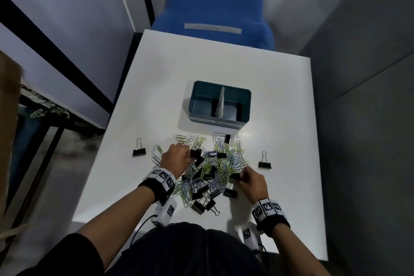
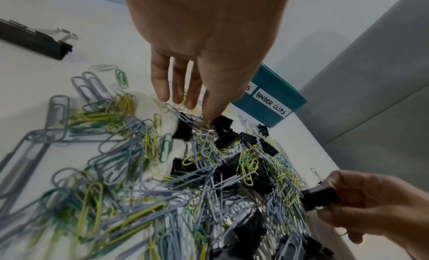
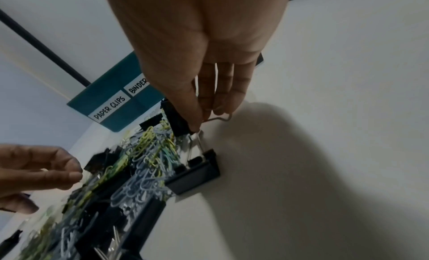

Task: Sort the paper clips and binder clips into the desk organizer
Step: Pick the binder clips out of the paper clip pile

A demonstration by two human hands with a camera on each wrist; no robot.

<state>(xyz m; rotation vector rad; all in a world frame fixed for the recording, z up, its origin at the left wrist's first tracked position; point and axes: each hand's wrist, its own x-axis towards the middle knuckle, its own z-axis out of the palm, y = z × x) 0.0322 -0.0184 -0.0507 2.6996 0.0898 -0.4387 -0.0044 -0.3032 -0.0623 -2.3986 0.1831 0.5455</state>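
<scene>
A teal desk organizer with a white divider stands mid-table; its front labels read PAPER CLIPS on the left and BINDER CLIPS on the right. In front of it lies a tangled pile of coloured paper clips mixed with black binder clips. My left hand reaches into the pile's far left side, and its thumb and fingertips pinch a black binder clip. At the pile's right edge my right hand pinches another black binder clip by its body and wire handle.
Single binder clips lie apart from the pile at the left, at the right and just before the organizer. A blue chair stands beyond the white table's far edge. Walls close in on both sides.
</scene>
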